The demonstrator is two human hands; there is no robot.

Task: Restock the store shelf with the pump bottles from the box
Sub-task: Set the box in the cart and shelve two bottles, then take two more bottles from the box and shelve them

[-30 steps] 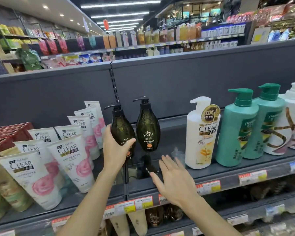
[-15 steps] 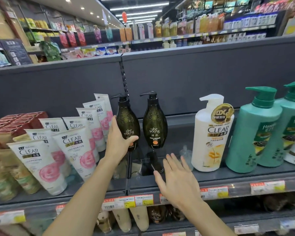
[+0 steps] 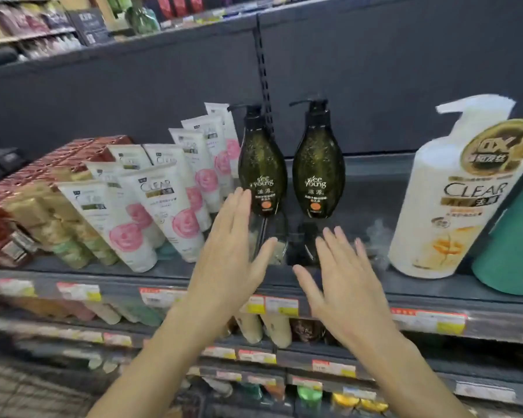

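Two dark green pump bottles with black pumps stand upright side by side on the grey shelf (image 3: pixel 375 285): the left bottle (image 3: pixel 261 167) and the right bottle (image 3: pixel 318 170). My left hand (image 3: pixel 230 254) is open just in front of and below the left bottle, fingers spread, holding nothing. My right hand (image 3: pixel 341 282) is open too, hovering over the shelf's front edge below the right bottle. The box is out of sight.
White CLEAR tubes (image 3: pixel 160 206) lean in rows left of the bottles, with red and gold packs (image 3: pixel 43 188) further left. A large white CLEAR pump bottle (image 3: pixel 456 194) and a teal bottle (image 3: pixel 514 245) stand at the right. Price tags line the shelf edge; lower shelves hold more goods.
My left hand has let go of the left dark bottle and drawn back, open. The right hand stays open near the shelf edge. The view has tilted down and moved closer.
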